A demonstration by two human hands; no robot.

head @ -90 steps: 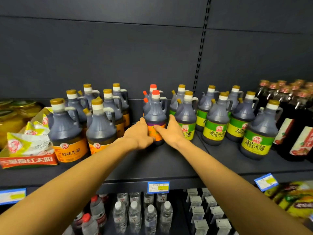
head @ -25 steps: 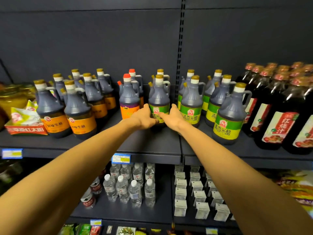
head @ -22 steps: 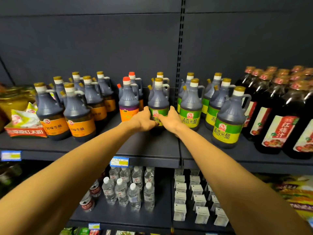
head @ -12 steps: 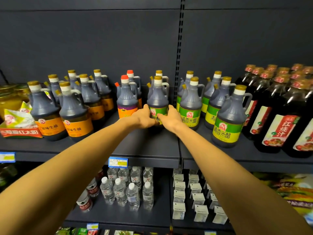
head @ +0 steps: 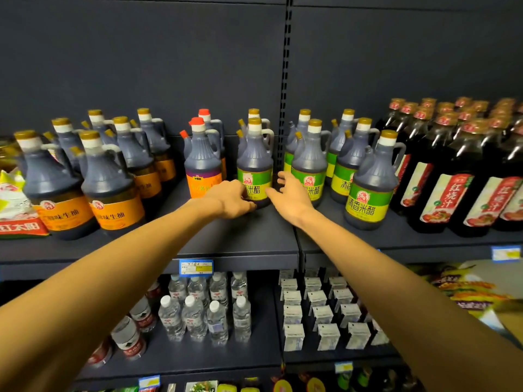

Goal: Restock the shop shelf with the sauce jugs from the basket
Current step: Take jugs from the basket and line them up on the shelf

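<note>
Hands first: half a second ago you had both of them clamped on the green-label jug [head: 254, 168], and now your right hand [head: 291, 198] has come off it, fingers spread and relaxed, holding nothing, just beside the jug's right flank. Your left hand [head: 230, 199] still sits at the jug's lower left, fingers curled against the base, though you can't really tell how firm that grip is since the fingertips tuck out of sight. The jug stands upright on the shelf [head: 240, 241], at the right end of the left bay, just beside the slotted upright post [head: 284, 108].

Hard to read: your left hand covers the bottom of the orange-label jug [head: 202, 165], and your right hand hides part of the label on the next green jug [head: 310, 168]. The red-capped bottles [head: 452, 176] run off the right edge, and the snack bag [head: 14, 205] is cut off on the left.

Room-wise, bare shelf runs between the jug and the front lip, where the price tag [head: 196, 267] hangs, so there's open deck right under your wrists.
</note>
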